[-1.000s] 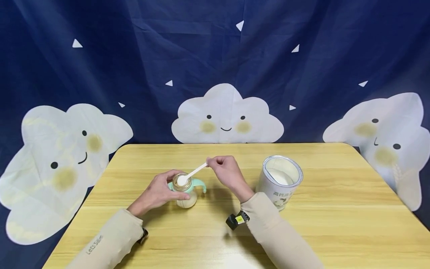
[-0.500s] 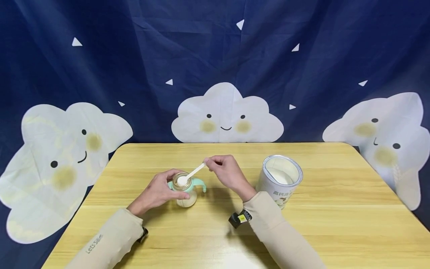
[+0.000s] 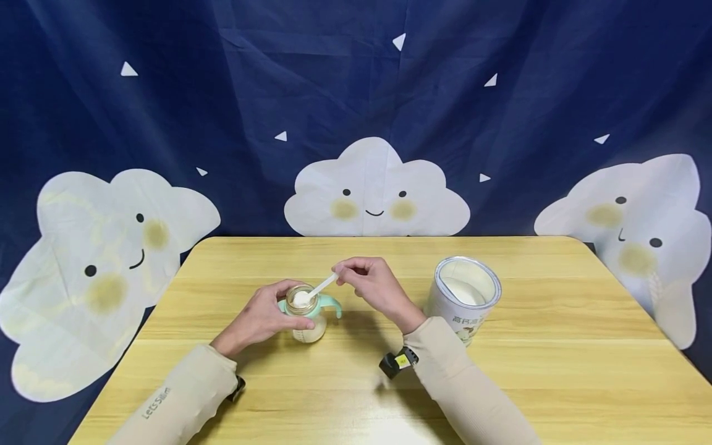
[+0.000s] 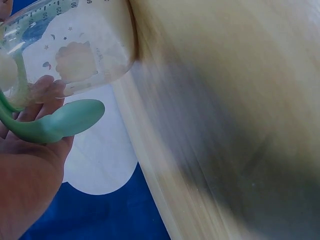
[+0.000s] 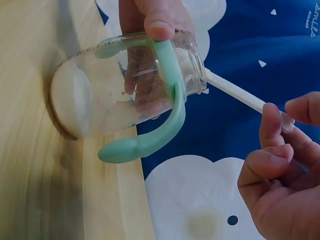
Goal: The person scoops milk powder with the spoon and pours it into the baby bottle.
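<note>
Your left hand (image 3: 260,316) wraps the baby bottle (image 3: 306,316), which stands upright on the table (image 3: 356,383) left of centre; your right hand (image 3: 371,285) pinches the far end of the white scoop (image 3: 314,292) between thumb and fingertips, scoop bowl sitting in the bottle's mouth. The head view shows the layout: open tin (image 3: 465,298) of white powder just right of your right wrist, apart from the bottle, with bare table between them. The head view can't show your grip detail; the right wrist view does: left fingers (image 5: 159,20) curl over the bottle's mint-green collar, the green handle (image 5: 150,135) sticks out toward the camera, the scoop's stem (image 5: 235,92) runs out of the neck to your right fingertips (image 5: 272,117), and white powder lies in the bottle's base. The left wrist view adds only the other green handle (image 4: 60,125) lying against your palm and the printed scale on the glass; the rest is motion-blurred table. Edges: the bottle stands well in from every table edge, the tin too. Free room: wide bare wood in front of both forearms, behind the bottle up to the far edge, and to the right past the tin. The cloud-print backdrop (image 3: 376,191) hangs just behind the far edge.
</note>
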### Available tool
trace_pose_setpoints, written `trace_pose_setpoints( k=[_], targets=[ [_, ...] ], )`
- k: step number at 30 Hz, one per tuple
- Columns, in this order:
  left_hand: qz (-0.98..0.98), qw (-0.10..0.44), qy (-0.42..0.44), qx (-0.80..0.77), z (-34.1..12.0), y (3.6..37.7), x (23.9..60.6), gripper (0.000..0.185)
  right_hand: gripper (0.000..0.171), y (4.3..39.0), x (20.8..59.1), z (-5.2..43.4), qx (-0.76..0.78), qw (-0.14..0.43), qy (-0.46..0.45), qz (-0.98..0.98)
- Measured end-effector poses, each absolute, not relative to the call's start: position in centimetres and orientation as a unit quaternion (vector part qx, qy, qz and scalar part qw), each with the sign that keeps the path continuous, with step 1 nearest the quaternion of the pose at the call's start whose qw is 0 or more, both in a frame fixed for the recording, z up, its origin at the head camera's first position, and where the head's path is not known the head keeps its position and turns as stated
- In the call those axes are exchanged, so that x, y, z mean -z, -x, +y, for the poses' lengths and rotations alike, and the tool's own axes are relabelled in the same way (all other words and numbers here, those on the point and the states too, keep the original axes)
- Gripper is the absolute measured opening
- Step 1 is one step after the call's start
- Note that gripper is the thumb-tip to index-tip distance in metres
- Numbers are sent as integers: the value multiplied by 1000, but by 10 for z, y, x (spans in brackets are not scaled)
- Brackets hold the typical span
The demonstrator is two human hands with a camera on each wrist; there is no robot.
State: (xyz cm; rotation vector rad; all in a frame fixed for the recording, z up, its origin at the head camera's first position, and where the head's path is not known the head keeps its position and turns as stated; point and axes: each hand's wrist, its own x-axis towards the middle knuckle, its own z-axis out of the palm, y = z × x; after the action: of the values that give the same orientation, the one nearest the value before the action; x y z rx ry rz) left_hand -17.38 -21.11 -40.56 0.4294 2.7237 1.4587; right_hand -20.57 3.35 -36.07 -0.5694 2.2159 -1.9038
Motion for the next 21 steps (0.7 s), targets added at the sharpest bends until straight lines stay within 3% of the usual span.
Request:
trace_pose_setpoints(
  k=[21],
  targets=[
    [870,8,-141,-473,-211,175,408,64,22,204,362,36,561,30,235,793]
  ],
)
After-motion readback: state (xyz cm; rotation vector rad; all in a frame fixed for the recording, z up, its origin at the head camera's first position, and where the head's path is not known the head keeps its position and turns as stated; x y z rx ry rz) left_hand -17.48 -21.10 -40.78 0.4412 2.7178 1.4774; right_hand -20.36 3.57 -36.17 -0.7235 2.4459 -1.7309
